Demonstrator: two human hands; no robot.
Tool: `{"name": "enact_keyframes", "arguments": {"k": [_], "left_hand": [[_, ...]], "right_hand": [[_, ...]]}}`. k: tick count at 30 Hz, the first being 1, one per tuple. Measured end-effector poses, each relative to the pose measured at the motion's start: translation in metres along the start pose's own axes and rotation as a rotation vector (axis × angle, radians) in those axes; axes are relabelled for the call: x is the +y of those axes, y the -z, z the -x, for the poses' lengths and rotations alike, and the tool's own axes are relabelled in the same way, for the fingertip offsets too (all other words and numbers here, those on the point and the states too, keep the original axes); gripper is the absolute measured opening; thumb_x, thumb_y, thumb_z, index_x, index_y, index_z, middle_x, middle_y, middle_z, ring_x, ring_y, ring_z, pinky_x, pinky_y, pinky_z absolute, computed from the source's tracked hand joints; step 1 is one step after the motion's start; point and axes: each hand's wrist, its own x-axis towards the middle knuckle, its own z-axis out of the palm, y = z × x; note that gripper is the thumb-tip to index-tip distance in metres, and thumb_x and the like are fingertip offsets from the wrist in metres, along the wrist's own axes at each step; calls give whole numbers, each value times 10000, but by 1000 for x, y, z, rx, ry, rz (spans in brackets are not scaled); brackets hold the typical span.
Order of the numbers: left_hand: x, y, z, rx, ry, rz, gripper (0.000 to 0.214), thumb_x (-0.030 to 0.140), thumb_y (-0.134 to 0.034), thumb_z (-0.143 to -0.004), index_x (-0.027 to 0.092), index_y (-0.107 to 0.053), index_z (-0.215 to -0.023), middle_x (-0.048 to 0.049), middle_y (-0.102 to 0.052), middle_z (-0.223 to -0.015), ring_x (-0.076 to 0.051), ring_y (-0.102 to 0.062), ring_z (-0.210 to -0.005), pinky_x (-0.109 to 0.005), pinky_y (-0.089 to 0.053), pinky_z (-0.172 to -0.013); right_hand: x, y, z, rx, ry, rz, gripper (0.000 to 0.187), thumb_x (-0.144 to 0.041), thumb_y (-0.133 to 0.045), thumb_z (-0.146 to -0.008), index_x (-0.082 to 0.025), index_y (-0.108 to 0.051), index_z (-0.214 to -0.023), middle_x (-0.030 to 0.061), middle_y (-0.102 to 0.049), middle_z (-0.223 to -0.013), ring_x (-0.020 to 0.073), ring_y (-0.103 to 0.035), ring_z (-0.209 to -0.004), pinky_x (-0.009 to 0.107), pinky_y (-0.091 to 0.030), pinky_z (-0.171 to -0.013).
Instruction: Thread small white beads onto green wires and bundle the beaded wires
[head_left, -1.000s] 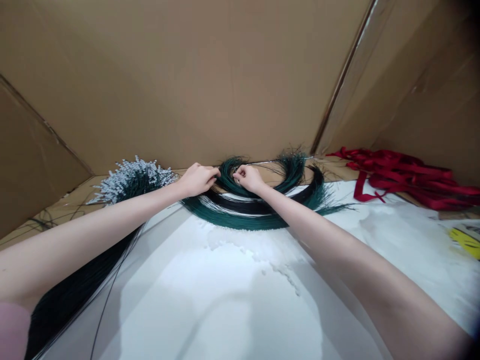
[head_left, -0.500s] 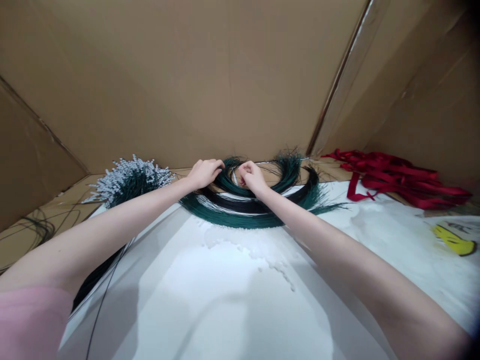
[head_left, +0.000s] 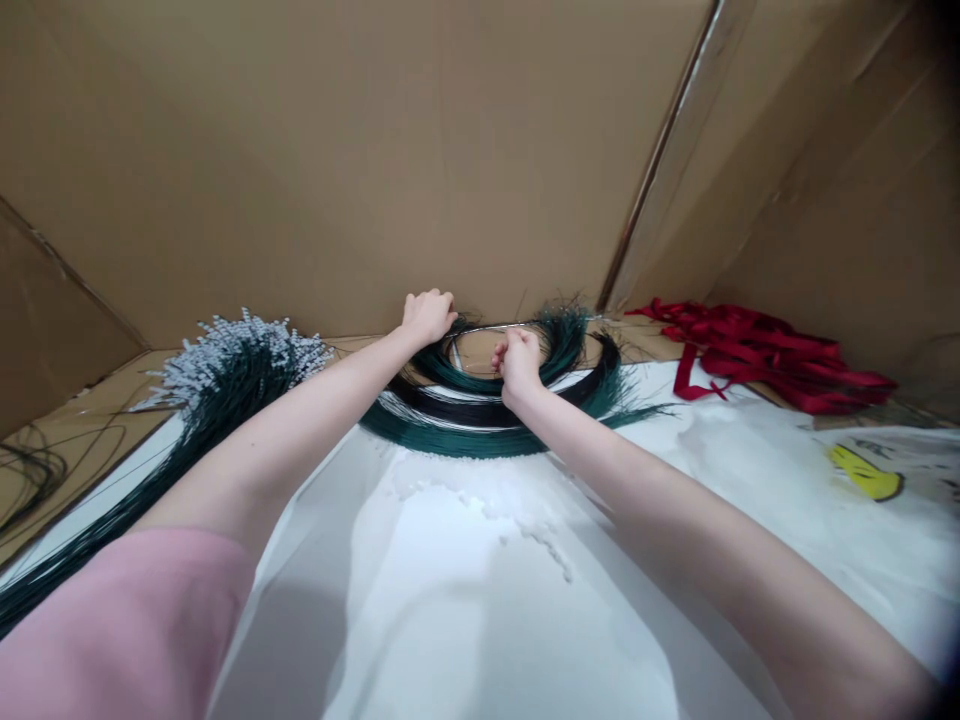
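My left hand (head_left: pixel 430 316) is at the left end of the inner curved bundle of thin dark green wires (head_left: pixel 480 380). Its fingers curl down and close at the wire ends; what they hold is hidden. Over the middle of that bundle is my right hand (head_left: pixel 519 365), its fingers bent into a pinch. Anything between those fingertips is too small to make out. Nearer to me, a black wire bundle (head_left: pixel 457 408) and an outer green wire bundle (head_left: pixel 450 440) lie in wider curves around the inner one.
Green stems with white-beaded tips (head_left: pixel 232 365) lie at left, beside loose dark wires (head_left: pixel 30 470). Red ribbon (head_left: pixel 780 355) is heaped at right, near a plastic sheet with a yellow print (head_left: pixel 866 472). A cardboard wall (head_left: pixel 337 160) rises behind the white surface (head_left: pixel 420 600).
My left hand has moved up and right, toward the far end of the inner bundle. My right hand has turned more upright and shifted slightly right. The view has swung a little right.
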Motion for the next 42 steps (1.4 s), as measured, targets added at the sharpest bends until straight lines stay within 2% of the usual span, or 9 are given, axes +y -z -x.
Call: {"name": "enact_keyframes", "arguments": {"k": [7,13,20,26,29,32,35,39,42], "left_hand": [[-2,2,-7,66,-11,211,162,290,-589,-892,174,-701,-898,-88,-708,-1008,-274,-624,-1034,-458,-434,-974],[-14,15,9,151,-51,491,202,330,-560,-872,166,-677,-870,-56,-713,-831,-192,-619,-803,-332,-480,-811],[-18,29,24,237,-92,704,188,341,-615,-820,157,-658,-818,-58,-693,-868,-191,-608,-855,-341,-484,-859],[-7,50,61,203,-199,815,272,414,-574,-861,149,-635,-849,-63,-696,-883,-184,-628,-864,-327,-494,-863],[-6,57,83,128,-254,809,309,453,-558,-886,155,-637,-872,-60,-703,-893,-180,-633,-846,-320,-493,-836],[-8,58,107,9,-327,740,287,449,-609,-868,171,-669,-832,-45,-700,-848,-183,-620,-835,-318,-473,-815],[-13,55,130,-74,-396,642,246,423,-632,-862,190,-695,-811,-36,-702,-841,-191,-590,-857,-330,-436,-826],[-13,56,154,-137,-467,524,203,399,-657,-854,214,-729,-812,-30,-735,-887,-224,-559,-954,-401,-341,-960],[-4,67,167,-109,-479,501,239,405,-578,-919,230,-735,-962,-32,-737,-1002,-214,-558,-985,-396,-322,-982]], "right_hand": [[-4,10,6,19,-12,-108,336,-344,-578,-978,-148,-578,-1251,89,-636,-1170,193,-658,-958,380,-577,-809],[-5,14,1,-4,-20,-178,323,-338,-577,-979,-144,-581,-1237,82,-644,-1134,177,-663,-913,356,-582,-774],[-6,7,1,-51,-15,-236,332,-339,-580,-977,-147,-579,-1248,89,-637,-1168,191,-659,-955,379,-576,-810],[-12,8,3,-79,12,-311,303,-343,-572,-982,-139,-592,-1206,71,-653,-1084,159,-661,-860,328,-580,-736],[-19,10,9,-96,17,-374,280,-354,-550,-994,-129,-597,-1153,52,-660,-998,136,-654,-781,295,-571,-684],[-29,13,18,-141,9,-431,228,-279,-373,-1056,-151,-552,-995,29,-669,-874,121,-665,-742,258,-558,-669],[-39,17,31,-209,3,-463,324,-168,-202,-1051,-202,-431,-825,11,-654,-748,109,-664,-705,228,-541,-664],[-45,29,55,-351,25,-449,286,-89,-318,-982,-212,-334,-724,-68,-428,-515,80,-459,-451,171,-396,-488],[-41,41,81,-511,47,-392,247,-124,-446,-947,-208,-361,-730,-95,-330,-483,66,-270,-389,179,-234,-420]]}}
